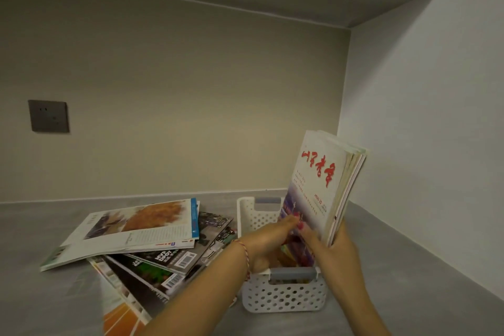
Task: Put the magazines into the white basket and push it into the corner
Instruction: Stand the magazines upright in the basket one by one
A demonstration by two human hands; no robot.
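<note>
A grey desk (409, 267) runs into a corner under a shelf, and the white basket (283, 297), perforated with grey handles, sits near the right wall, short of that corner. The right hand (338, 251) grips an upright bundle of magazines (324, 185) standing in the basket while the left hand (270, 234) pinches their white, red-lettered cover. I'd square the bottom edges and lower them straight down before fetching the loose magazines (141, 234) fanned out left of the basket.

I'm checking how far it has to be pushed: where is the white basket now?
In the head view the white basket stands on the grey counter, lower right of centre, just right of the loose magazines and short of the corner.
</note>
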